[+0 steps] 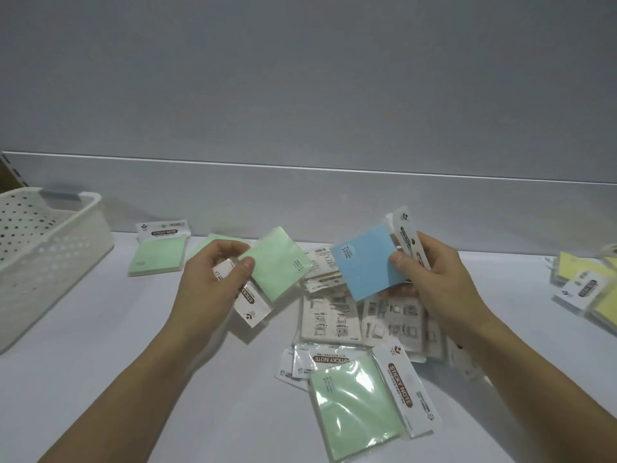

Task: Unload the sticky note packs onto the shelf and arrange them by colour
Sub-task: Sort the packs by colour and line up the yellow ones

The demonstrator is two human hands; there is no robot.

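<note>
**Green pack (277, 267) in the left hand (213, 282), blue pack (365, 264) in the right hand (437, 282)**

Green notes sit in a clear wrapper that the left hand holds above the white shelf (100, 362), thumb pressed on the front and fingers curled behind. This pack is tilted. Its printed header card points down towards the person and its long axis rises to the upper right.

The right hand pinches the blue pack the same way, with the thumb on the blue face near its right edge and the fingers wrapped behind. Its header card points up and to the right, so its long axis slopes from lower left to upper right. Both packs are off the shelf, just apart from each other.

Below and between the hands, a pile of face-down packs (347, 319) lies jumbled on the shelf. In front of it a front green pack (354, 406) lies flat and face up, its header along its right side and its long axis roughly crosswise. It overlaps another pack's header.

At the back left a second green pack (158, 257) lies flat, its header towards the wall. Another green edge shows behind the left hand's fingers.

A white perforated basket (50, 252) stands at the far left. Yellow packs (591, 289) lie overlapping at the right edge.
</note>
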